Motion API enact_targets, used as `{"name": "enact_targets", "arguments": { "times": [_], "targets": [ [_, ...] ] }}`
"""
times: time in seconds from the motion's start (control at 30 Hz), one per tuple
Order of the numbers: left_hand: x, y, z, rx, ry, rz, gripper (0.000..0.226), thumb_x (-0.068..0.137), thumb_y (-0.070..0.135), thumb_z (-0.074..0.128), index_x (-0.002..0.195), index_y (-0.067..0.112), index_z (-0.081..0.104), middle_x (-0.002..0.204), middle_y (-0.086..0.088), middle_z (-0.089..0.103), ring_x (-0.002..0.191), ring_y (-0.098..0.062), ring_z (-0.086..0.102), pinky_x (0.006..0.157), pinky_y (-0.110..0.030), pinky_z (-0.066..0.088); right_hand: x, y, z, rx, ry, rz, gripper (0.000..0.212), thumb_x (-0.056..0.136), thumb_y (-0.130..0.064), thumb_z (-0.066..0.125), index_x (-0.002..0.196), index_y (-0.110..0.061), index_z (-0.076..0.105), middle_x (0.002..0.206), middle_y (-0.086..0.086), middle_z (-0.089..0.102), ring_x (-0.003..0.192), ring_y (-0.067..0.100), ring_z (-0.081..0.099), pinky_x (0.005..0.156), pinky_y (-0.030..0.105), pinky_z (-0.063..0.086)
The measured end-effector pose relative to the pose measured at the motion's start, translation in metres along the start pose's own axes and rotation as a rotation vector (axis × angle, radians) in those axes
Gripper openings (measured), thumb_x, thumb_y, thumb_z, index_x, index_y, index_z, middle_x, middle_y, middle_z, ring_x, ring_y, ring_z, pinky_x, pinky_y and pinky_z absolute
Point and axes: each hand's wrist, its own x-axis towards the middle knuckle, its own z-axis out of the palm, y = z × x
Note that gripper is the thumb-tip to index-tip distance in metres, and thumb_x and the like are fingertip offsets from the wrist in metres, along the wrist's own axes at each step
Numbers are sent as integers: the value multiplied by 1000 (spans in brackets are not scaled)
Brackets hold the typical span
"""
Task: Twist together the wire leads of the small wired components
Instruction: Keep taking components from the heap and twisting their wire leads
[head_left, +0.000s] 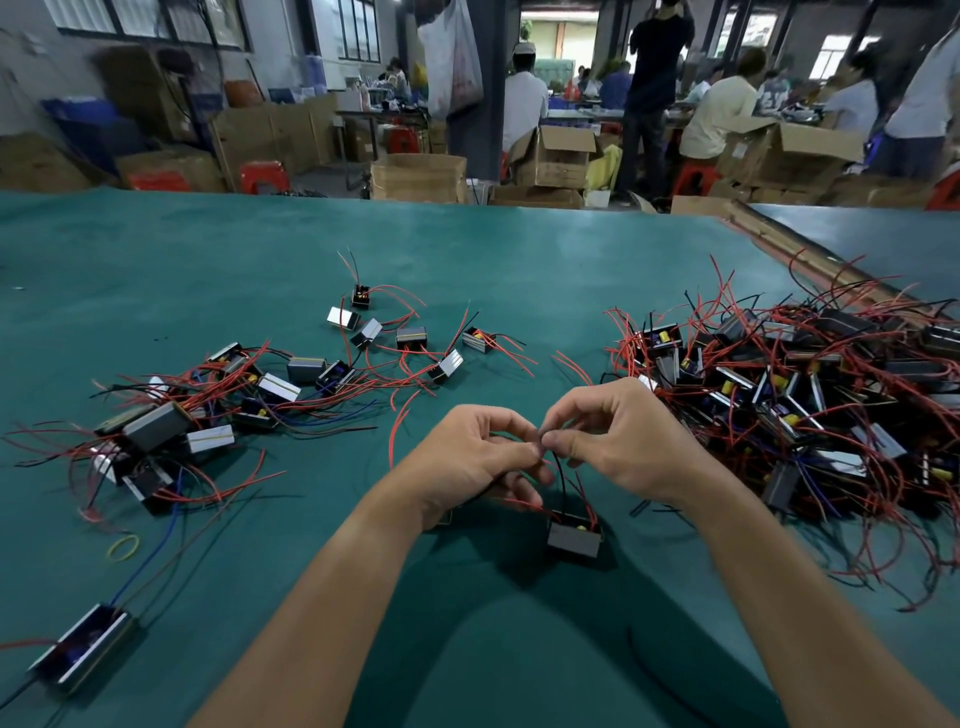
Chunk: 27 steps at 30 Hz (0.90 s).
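Centrally, the left hand (475, 457) and right hand (618, 441) meet, fingers curled, pinching wire leads (558, 467). Their component (574, 535) hangs just below.

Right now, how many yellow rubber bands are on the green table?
1. The yellow rubber band lies on the green table, near left, beside the left heap of wired components; heaps may hide more.
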Motion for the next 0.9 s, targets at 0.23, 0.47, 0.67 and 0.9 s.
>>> {"name": "enact_targets", "arguments": {
  "times": [0.23,0.47,0.67,0.9],
  "targets": [
    [2,-4,6,75,84,76,7,84,-5,69,81,1,66,61,-8,67,43,-11,57,49,-22,52,1,-2,3,10,12,7,19,84,2,71,72,-13,71,66,18,69,53,12,59,58,32,52],
    [6,-8,8,171,135,123,10,83,5,74,75,1,70,54,-7,60,48,-14,49,51,-22,44,1,-1,6,32,17,16,17,85,2,70,73,-9,69,56,5,64,49,13,58,53,25,50],
    [8,-10,9,181,173,134,13,81,4,74,69,9,73,50,-3,55,45,-12,47,51,-22,41,0,-2,4,26,23,47,13,84,-2,73,73,-7,67,57,4,65,49,14,59,54,31,50],
    [8,-10,10,156,197,140,11,77,7,79,76,-1,73,54,-9,47,41,-10,33,44,-19,29,1,-1,2,52,55,106,14,84,-3,72,71,-7,68,57,4,67,46,14,57,48,28,50]
  ]
}}
